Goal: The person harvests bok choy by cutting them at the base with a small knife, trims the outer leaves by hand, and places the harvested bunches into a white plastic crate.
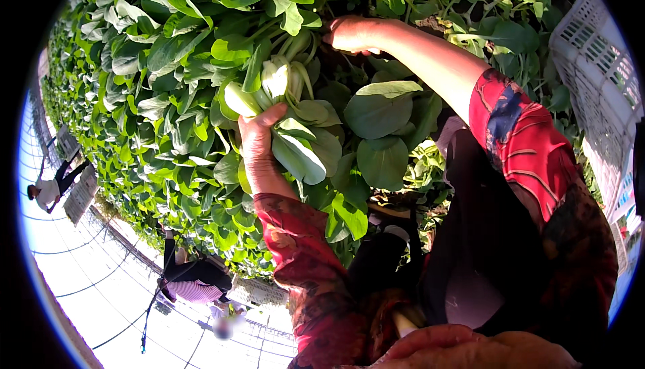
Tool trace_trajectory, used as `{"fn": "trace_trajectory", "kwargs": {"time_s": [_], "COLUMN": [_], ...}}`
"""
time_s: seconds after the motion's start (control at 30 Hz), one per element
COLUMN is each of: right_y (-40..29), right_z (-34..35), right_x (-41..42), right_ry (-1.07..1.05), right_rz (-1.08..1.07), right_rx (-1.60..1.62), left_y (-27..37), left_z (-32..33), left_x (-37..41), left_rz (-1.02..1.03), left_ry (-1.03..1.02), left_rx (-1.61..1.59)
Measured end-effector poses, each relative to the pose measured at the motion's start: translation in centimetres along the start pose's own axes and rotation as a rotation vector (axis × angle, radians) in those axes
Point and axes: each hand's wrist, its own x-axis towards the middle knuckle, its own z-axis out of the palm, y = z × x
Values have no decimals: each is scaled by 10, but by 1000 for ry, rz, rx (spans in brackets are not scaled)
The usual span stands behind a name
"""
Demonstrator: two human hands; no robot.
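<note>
My left hand (259,132) grips a bunch of bok choy (276,79), its thumb across the pale stem bases and broad green leaves hanging beside the wrist. My right hand (350,35) reaches down among the plants at the top centre, close to the dark soil. Its fingers are curled and partly hidden by leaves and shadow, so I cannot make out what they hold. Large bok choy leaves (384,109) spread between my two forearms.
Dense leafy plants (166,72) fill the left side. A white slatted plastic crate (587,62) stands at the right. Two people (196,278) (48,190) are by the bed's edge at the lower left, near other crates (83,195). Thin frame bars (126,328) arch behind them.
</note>
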Motion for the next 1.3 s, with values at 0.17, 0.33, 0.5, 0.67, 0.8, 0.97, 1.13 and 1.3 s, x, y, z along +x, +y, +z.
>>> {"fn": "trace_trajectory", "kwargs": {"time_s": [0.17,0.33,0.5,0.67,0.8,0.97,1.13,1.3], "right_y": [-10,6,6,7,18,34,48,35], "right_z": [1,12,17,22,34,34,40,25], "right_x": [-4,-7,0,0,-7,-17,-51,-105], "right_ry": [21,1,138,55,28,71,-44,-295], "right_rz": [-1,-2,-150,-129,-63,-164,-261,-273], "right_rx": [4,-11,-223,-332,-345,-235,1244,1216], "left_y": [-9,-24,-34,-35,-40,-33,-23,-14], "left_z": [0,-10,-13,-18,-15,-1,14,42], "left_x": [-2,-4,0,-3,-7,-24,-75,-149], "left_rz": [9,34,14,12,-10,93,99,189], "left_ry": [50,1,-16,-22,-28,29,21,-11], "left_rx": [52,51,-1,46,15,2,133,345]}}
